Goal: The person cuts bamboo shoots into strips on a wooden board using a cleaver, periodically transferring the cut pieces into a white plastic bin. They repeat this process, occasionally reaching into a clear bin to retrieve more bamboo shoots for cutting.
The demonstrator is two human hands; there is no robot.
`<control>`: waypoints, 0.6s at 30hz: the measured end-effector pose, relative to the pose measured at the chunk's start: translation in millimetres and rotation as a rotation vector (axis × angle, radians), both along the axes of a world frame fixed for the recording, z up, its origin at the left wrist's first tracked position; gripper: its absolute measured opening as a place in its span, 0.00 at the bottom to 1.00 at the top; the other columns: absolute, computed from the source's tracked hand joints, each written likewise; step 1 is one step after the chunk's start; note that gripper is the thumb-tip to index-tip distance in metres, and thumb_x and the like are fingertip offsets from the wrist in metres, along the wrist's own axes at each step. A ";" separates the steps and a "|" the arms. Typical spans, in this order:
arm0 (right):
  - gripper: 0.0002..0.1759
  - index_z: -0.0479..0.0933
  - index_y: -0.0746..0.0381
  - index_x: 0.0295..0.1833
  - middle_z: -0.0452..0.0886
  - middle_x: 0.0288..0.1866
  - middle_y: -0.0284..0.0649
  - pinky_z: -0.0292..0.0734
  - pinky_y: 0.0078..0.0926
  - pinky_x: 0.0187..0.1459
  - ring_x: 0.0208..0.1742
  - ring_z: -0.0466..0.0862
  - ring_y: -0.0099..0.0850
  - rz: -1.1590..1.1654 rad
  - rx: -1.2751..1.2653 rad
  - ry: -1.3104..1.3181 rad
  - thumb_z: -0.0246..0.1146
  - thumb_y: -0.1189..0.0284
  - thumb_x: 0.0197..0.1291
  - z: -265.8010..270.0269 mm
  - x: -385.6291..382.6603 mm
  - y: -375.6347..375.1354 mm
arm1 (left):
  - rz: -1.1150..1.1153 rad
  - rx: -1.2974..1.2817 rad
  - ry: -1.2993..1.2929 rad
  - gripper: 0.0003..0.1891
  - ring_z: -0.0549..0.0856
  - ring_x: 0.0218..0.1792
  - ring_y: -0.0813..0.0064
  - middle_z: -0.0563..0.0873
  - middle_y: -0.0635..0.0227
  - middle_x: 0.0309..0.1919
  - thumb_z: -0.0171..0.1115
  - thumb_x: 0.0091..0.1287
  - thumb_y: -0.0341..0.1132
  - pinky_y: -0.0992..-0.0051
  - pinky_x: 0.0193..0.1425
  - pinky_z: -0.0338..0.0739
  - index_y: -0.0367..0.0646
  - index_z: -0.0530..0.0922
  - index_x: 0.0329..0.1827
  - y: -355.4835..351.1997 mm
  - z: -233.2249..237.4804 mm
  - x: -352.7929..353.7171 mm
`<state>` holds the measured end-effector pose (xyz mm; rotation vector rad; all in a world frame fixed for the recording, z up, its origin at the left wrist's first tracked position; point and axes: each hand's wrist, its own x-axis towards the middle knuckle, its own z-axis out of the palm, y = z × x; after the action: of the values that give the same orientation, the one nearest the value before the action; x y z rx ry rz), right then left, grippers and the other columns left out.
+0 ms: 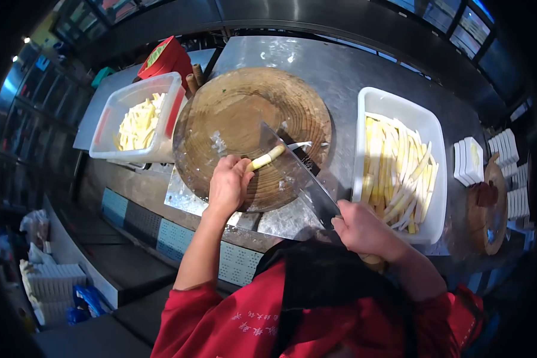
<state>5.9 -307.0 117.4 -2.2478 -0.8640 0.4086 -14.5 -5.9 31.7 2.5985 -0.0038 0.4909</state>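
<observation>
A pale yellow, ringed bamboo shoot (267, 159) lies over the round wooden chopping block (238, 98), its near end gripped by my left hand (228, 184). My right hand (367, 231) is closed around the handle of a cleaver (307, 176). The blade slants across the block, its side against or very close to the shoot's far end; exact contact cannot be made out. A thin white strip (299, 145) shows just beyond the blade. Bits of peel (218, 142) are scattered on the wood.
Right of the block stands a white tub (444, 179) of long shoots; left, a clear tub (104, 128) of cut pieces. A red container (176, 59) sits behind that one. At far right are a smaller round board (476, 224) and stacked white trays (468, 161).
</observation>
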 end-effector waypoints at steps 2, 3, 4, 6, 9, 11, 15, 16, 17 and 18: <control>0.12 0.68 0.69 0.33 0.75 0.19 0.49 0.72 0.35 0.24 0.19 0.81 0.38 -0.085 -0.177 0.279 0.59 0.71 0.64 1.4 3.8 1.3 | -0.008 0.066 -0.022 0.16 0.80 0.45 0.54 0.82 0.58 0.43 0.70 0.53 0.27 0.62 0.49 0.76 0.42 0.84 0.47 3.6 5.2 -3.4; 0.12 0.68 0.69 0.33 0.75 0.19 0.49 0.72 0.35 0.24 0.19 0.81 0.38 -0.081 -0.188 0.285 0.59 0.71 0.64 3.6 7.4 1.0 | -0.028 0.168 -0.102 0.15 0.79 0.45 0.56 0.81 0.60 0.43 0.69 0.54 0.28 0.62 0.49 0.75 0.43 0.84 0.46 3.6 9.3 -6.6; 0.12 0.70 0.70 0.34 0.76 0.23 0.56 0.73 0.42 0.31 0.27 0.80 0.49 -0.128 -0.210 0.375 0.59 0.71 0.62 7.4 15.4 2.4 | -0.051 0.274 -0.180 0.14 0.79 0.45 0.58 0.80 0.61 0.44 0.67 0.55 0.29 0.62 0.49 0.75 0.45 0.84 0.46 4.0 11.5 -8.5; 0.12 0.72 0.72 0.35 0.77 0.27 0.63 0.75 0.50 0.37 0.34 0.80 0.61 -0.171 -0.231 0.486 0.59 0.71 0.60 10.2 21.9 5.2 | -0.070 0.287 -0.199 0.15 0.78 0.45 0.59 0.80 0.62 0.46 0.65 0.56 0.28 0.63 0.49 0.76 0.47 0.84 0.48 5.3 5.9 -11.5; 0.11 0.73 0.70 0.34 0.77 0.27 0.61 0.74 0.51 0.38 0.35 0.80 0.59 -0.016 -0.227 0.131 0.58 0.70 0.61 12.4 24.2 13.7 | -0.117 0.112 -0.198 0.16 0.78 0.47 0.56 0.80 0.60 0.46 0.63 0.57 0.26 0.64 0.50 0.78 0.44 0.84 0.50 8.5 -8.8 -14.3; 0.11 0.73 0.69 0.35 0.78 0.27 0.60 0.74 0.51 0.38 0.35 0.80 0.59 0.036 -0.228 0.087 0.58 0.70 0.61 12.6 28.7 19.3 | -0.111 0.080 -0.307 0.16 0.80 0.46 0.55 0.81 0.59 0.44 0.67 0.53 0.24 0.64 0.50 0.78 0.41 0.82 0.47 6.1 -13.7 -16.0; 0.10 0.73 0.67 0.36 0.78 0.25 0.58 0.74 0.53 0.38 0.33 0.81 0.59 0.148 -0.377 0.026 0.57 0.69 0.63 20.6 33.1 29.0 | -0.062 0.016 -0.381 0.16 0.80 0.43 0.55 0.81 0.59 0.41 0.69 0.51 0.21 0.64 0.48 0.78 0.39 0.80 0.44 0.2 -18.0 -20.7; 0.10 0.73 0.67 0.36 0.78 0.25 0.58 0.74 0.53 0.38 0.33 0.81 0.59 0.151 -0.380 0.024 0.57 0.69 0.63 24.3 33.2 29.5 | -0.058 0.014 -0.383 0.16 0.80 0.43 0.55 0.81 0.59 0.41 0.69 0.51 0.21 0.64 0.48 0.78 0.39 0.80 0.44 0.4 -18.0 -20.7; 0.10 0.73 0.66 0.37 0.78 0.25 0.58 0.75 0.53 0.37 0.33 0.81 0.59 0.166 -0.374 0.014 0.57 0.68 0.64 27.6 30.9 28.2 | -0.056 -0.007 -0.369 0.15 0.80 0.44 0.55 0.81 0.60 0.40 0.69 0.52 0.21 0.64 0.47 0.78 0.39 0.80 0.44 0.7 -17.9 -19.9; 0.10 0.72 0.66 0.38 0.79 0.25 0.58 0.75 0.53 0.37 0.32 0.81 0.59 0.183 -0.371 0.007 0.57 0.68 0.64 30.3 28.0 26.3 | -0.053 -0.031 -0.353 0.14 0.80 0.44 0.56 0.81 0.60 0.40 0.69 0.53 0.21 0.64 0.47 0.78 0.38 0.79 0.43 0.6 -17.8 -19.4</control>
<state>34.0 -280.7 147.7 -2.5064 -1.0655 0.7111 -33.9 -5.3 13.8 2.4416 -0.1813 0.9140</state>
